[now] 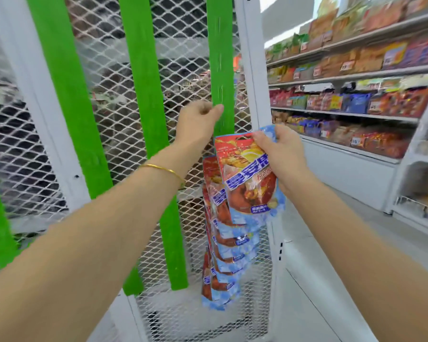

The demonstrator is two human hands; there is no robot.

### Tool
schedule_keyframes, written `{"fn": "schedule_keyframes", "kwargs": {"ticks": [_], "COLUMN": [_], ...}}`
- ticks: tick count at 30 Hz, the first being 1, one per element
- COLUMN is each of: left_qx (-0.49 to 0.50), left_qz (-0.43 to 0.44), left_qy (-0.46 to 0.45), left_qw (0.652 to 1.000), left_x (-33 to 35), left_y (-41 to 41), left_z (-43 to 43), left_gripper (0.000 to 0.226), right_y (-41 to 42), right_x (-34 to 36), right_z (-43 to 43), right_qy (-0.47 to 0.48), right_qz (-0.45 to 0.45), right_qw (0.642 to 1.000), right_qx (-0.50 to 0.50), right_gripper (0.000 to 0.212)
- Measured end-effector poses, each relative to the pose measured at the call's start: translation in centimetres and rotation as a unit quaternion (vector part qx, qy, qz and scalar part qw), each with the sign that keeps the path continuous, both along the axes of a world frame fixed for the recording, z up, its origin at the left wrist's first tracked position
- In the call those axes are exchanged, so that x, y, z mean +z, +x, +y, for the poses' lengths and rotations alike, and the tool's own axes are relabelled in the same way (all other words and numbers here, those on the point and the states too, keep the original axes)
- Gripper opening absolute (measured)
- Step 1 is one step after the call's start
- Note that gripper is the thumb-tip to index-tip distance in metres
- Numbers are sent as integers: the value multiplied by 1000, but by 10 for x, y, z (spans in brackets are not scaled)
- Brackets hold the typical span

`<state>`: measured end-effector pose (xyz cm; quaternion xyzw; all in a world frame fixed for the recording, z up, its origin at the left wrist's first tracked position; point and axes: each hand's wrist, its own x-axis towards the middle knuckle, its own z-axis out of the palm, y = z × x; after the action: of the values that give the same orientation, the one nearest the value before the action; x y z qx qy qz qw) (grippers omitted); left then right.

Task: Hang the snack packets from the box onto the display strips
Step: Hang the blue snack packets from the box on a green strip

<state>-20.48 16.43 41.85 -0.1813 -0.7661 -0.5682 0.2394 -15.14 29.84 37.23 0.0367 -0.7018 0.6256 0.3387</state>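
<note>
Three green display strips hang down a white mesh panel. My left hand [199, 119] pinches the edge of the rightmost strip [220, 65] at mid height. My right hand [279, 154] grips the top of a red and blue snack packet [248, 183], held just right of that strip and below my left hand. Under it, several identical hung packets [223, 255] overlap in a column down the lower part of the same strip. The middle strip [143, 95] and the left strip [67, 95] carry nothing. The box is out of view.
The white mesh panel [109, 70] stands in a white frame with a post [255, 119] on its right. Store shelves [356, 102] full of packaged snacks run along the right, with a pale floor aisle [331, 243] between them and the panel.
</note>
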Motion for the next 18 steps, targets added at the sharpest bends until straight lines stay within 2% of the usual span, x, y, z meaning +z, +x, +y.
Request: {"fn": "schedule_keyframes", "kwargs": {"ticks": [2, 7, 10, 12, 14, 18], "left_qx": [-16, -31, -46, -45, -42, -27], "left_qz": [-39, -124, -139, -143, -146, -150], "left_qy": [35, 66, 92, 103, 105, 99], "left_qw": [998, 990, 985, 983, 983, 983], "left_x": [8, 22, 24, 24, 24, 22], "left_y": [0, 4, 6, 7, 7, 5], "left_z": [1, 1, 3, 4, 4, 3], "left_gripper": [27, 20, 16, 12, 14, 19], "right_y": [-11, -25, -30, -31, -33, -33], "right_x": [12, 34, 41, 44, 43, 29], "right_z": [-3, -11, -14, -15, -14, -11], "right_qy": [18, 91, 129, 145, 148, 161], "right_qz": [14, 51, 52, 44, 33, 1], "right_qw": [999, 993, 986, 983, 982, 981], "right_qx": [-24, -62, -88, -104, -114, -108], "right_gripper": [16, 18, 26, 19, 14, 22]}}
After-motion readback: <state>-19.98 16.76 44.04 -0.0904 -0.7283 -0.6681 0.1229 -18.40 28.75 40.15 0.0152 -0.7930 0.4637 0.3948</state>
